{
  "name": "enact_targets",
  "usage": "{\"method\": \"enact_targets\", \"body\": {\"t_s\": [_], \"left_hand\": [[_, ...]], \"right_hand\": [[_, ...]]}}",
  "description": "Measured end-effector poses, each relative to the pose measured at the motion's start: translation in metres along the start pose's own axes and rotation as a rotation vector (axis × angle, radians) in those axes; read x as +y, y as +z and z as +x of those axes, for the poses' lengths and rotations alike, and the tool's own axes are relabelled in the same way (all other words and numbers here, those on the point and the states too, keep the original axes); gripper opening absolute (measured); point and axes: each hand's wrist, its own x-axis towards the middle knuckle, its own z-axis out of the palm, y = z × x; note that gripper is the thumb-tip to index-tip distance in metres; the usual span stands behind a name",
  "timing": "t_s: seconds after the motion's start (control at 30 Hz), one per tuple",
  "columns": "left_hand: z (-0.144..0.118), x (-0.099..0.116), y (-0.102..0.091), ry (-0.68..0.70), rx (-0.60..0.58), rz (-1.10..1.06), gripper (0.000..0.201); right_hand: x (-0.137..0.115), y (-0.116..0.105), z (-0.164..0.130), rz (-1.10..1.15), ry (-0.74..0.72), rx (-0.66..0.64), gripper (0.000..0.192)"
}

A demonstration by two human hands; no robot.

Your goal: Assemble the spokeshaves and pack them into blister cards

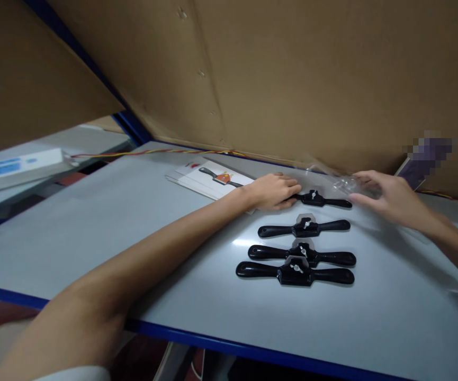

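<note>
Several black two-handled spokeshaves lie in a row on the grey table (pixel 93 233). My left hand (pixel 274 190) is closed over the left handle of the farthest spokeshave (pixel 318 199). My right hand (pixel 387 197) reaches toward a clear plastic wrapper (pixel 346 183) just beyond that tool, fingertips touching it. The nearer spokeshaves lie untouched: one (pixel 304 228) in the middle, another (pixel 302 254) below it, and the nearest (pixel 294 272) toward me.
Printed cards (pixel 208 179) showing the tool lie left of my left hand. Brown cardboard walls (pixel 292 79) stand behind the table. A red-and-yellow wire (pixel 153 152) runs along the back edge. A white power strip (pixel 14 166) sits at far left. The table's blue front edge (pixel 232 346) is near me.
</note>
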Motion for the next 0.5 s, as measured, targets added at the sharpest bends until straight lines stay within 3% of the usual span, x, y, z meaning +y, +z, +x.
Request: {"method": "enact_targets", "body": {"t_s": [0.1,0.2,0.3,0.37,0.5], "left_hand": [[0.002,0.003,0.006,-0.003,0.023,0.046,0.027],[0.0,0.0,0.008,-0.042,0.087,0.074,0.025],[-0.004,-0.007,0.006,-0.07,0.215,0.086,0.029],[-0.006,-0.011,0.004,-0.107,0.318,0.072,0.035],[-0.007,-0.017,0.002,-0.164,0.437,-0.04,0.044]], "right_hand": [[-0.02,0.029,0.015,0.257,0.046,-0.05,0.048],[-0.032,0.04,0.026,0.331,0.044,-0.108,0.045],[-0.037,0.038,0.028,0.231,0.006,-0.19,0.073],[-0.038,0.036,0.026,0.149,-0.028,-0.169,0.093],[-0.036,0.037,0.017,0.172,-0.058,-0.061,0.091]]}}
